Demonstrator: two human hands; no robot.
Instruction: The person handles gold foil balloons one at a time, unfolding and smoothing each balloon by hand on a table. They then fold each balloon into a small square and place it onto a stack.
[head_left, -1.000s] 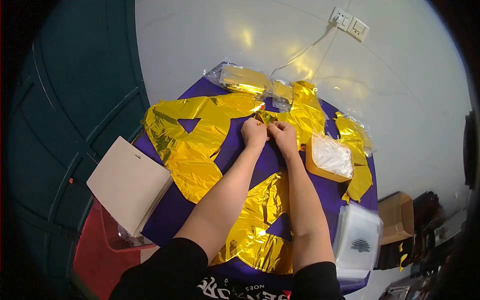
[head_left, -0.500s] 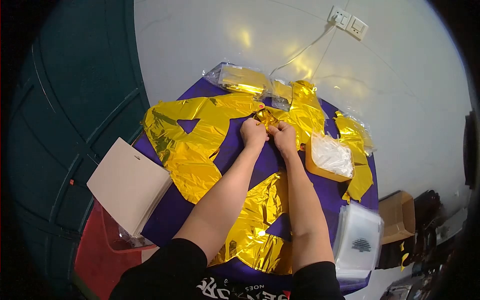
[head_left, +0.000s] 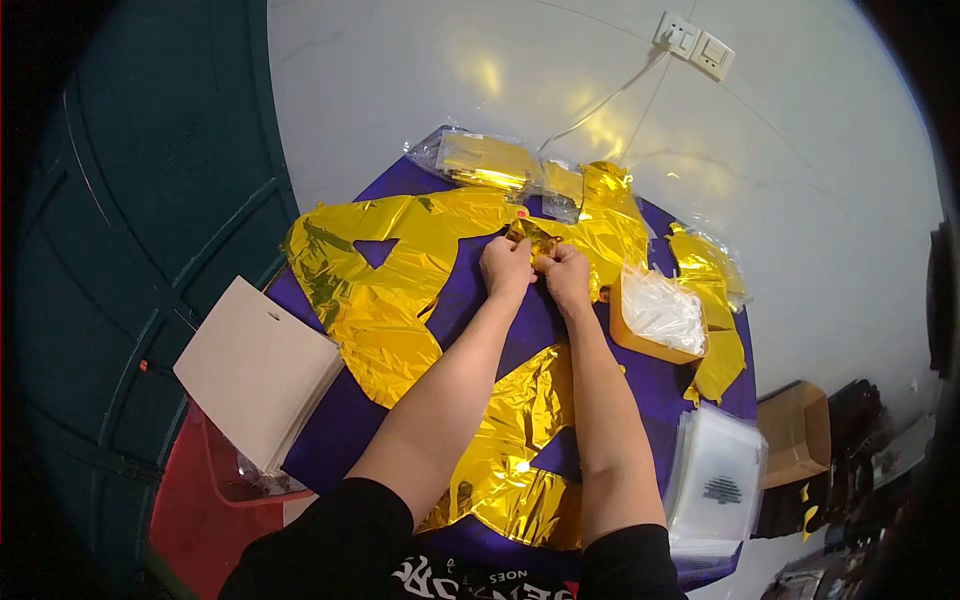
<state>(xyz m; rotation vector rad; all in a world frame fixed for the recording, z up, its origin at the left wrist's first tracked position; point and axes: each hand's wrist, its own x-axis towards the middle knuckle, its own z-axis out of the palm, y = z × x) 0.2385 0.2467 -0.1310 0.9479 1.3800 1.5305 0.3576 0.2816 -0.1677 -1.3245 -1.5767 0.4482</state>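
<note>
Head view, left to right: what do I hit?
Beige card stack, upper-left gold foil, left hand, right hand, yellow tub, clear plastic stack, brown cardboard box.

Glossy, creased foil is seen in the gold sheet (head_left: pixel 335 270) at left and the small gold piece (head_left: pixel 537 236) at centre. A matt finish is shown by the desk (head_left: pixel 468 288) and the paperboard stack (head_left: pixel 258 365) at left. Smooth plastic is seen in the tub (head_left: pixel 645 344) at right and the clear, glossy sleeves (head_left: pixel 712 455) nearer.
</note>
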